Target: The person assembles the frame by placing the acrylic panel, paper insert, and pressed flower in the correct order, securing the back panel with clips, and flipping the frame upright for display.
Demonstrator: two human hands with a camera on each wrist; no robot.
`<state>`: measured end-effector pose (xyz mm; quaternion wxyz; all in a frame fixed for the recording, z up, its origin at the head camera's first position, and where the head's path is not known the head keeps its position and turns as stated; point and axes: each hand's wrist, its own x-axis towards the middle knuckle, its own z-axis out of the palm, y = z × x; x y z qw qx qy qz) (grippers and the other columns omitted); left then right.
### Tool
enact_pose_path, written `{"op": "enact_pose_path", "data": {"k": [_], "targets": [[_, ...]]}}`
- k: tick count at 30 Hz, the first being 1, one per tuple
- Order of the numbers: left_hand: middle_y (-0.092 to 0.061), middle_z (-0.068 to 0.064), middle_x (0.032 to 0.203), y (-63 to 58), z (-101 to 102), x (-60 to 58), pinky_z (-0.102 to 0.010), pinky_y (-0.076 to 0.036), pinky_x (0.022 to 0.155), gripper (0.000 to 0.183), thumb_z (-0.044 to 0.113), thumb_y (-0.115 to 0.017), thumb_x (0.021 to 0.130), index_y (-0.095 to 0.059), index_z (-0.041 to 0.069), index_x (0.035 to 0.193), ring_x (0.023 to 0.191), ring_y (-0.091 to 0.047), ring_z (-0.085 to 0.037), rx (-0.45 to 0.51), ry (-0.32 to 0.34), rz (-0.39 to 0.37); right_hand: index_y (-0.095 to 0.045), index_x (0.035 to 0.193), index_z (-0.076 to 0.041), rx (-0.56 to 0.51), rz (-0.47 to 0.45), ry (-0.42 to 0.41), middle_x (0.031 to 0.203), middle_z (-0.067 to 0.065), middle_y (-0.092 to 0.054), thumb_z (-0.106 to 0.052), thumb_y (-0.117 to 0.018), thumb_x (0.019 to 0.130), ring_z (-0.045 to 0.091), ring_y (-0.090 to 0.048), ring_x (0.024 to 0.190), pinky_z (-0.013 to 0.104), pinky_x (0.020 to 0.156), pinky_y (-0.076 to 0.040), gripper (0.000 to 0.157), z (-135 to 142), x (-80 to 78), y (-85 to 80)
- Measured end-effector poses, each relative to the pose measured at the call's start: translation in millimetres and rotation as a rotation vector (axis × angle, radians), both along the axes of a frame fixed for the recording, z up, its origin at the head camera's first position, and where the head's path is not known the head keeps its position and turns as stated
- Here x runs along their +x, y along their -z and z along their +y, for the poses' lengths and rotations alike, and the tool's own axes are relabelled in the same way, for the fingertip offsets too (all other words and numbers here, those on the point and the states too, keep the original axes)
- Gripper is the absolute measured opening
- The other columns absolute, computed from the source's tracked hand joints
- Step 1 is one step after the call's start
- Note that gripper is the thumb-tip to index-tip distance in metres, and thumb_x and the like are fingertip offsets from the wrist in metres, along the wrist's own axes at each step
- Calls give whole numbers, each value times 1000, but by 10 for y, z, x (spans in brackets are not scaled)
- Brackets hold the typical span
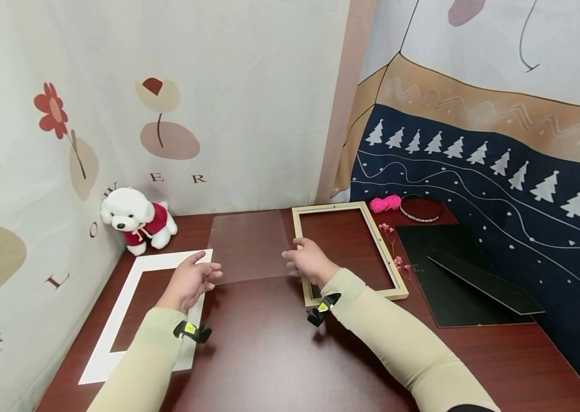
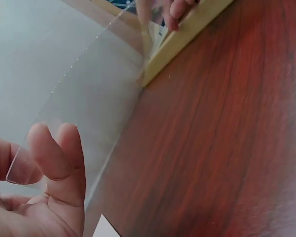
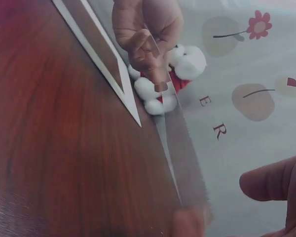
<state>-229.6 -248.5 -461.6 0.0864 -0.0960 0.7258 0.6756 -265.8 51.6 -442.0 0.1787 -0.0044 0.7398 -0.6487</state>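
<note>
A clear plastic-looking sheet [image 1: 249, 246] spans the gap between my two hands, tilted over the table. My left hand [image 1: 192, 280] holds its left edge; in the left wrist view a corner of the sheet passes between the fingers [image 2: 52, 153]. At the opposite edge, my right hand [image 1: 312, 262] holds the sheet, with a fingertip against it and the thumb [image 3: 261, 185] standing apart in the right wrist view. Beneath my left arm lies a white mat board [image 1: 151, 262] with a cut-out middle. A light wooden picture frame [image 1: 385, 252] lies under my right hand.
A white plush dog [image 1: 127, 209] in red sits at the back left. Pink yarn [image 1: 385, 204], a headband [image 1: 421, 218] and pink dried flowers [image 1: 398, 261] lie right of the frame. A black backing board [image 1: 444, 297] with a raised stand [image 1: 485, 286] is at the right. Curtains border the table.
</note>
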Motion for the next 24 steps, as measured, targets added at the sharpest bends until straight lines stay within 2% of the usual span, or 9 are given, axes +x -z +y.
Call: {"op": "enact_pose_path", "data": {"k": [2, 6, 13, 18, 24], "targets": [[-69, -5, 120, -23, 8, 69, -22, -54, 67, 69, 3, -37, 108, -4, 3, 169, 91, -69, -3, 13, 0, 18, -25, 164, 4, -64, -22, -16, 150, 28, -52, -9, -63, 102, 24, -71, 95, 32, 76, -62, 74, 23, 21, 15], [-69, 4, 112, -89, 53, 220, -24, -56, 69, 71, 1, -38, 107, -5, 6, 170, 93, -69, -4, 52, 0, 61, -27, 164, 3, -127, 2, -55, 136, 27, -64, -3, -60, 102, 15, -64, 77, 25, 70, -58, 70, 97, 84, 40], [-72, 11, 103, -188, 238, 403, -23, -57, 63, 74, -6, -43, 106, -7, 5, 170, 86, -72, -4, 108, 45, 155, -23, 166, 2, -185, 60, -76, 131, 26, -68, 3, -59, 101, 12, -61, 74, 25, 70, -56, 74, 352, 200, 20], [-73, 9, 97, -166, 416, 407, -22, -54, 56, 77, -7, -47, 104, -9, 8, 170, 76, -71, -7, 120, 99, 178, -26, 165, 2, -170, 94, -72, 133, 32, -65, 4, -59, 101, 13, -60, 74, 26, 71, -57, 72, 605, 240, -38], [-72, 1, 90, -28, 646, 342, -22, -46, 50, 87, -6, -53, 101, -7, 19, 171, 65, -64, -13, 101, 211, 139, -29, 165, -2, -92, 121, -41, 135, 35, -62, 3, -59, 103, 16, -64, 78, 29, 76, -61, 69, 958, 276, -38]]}}
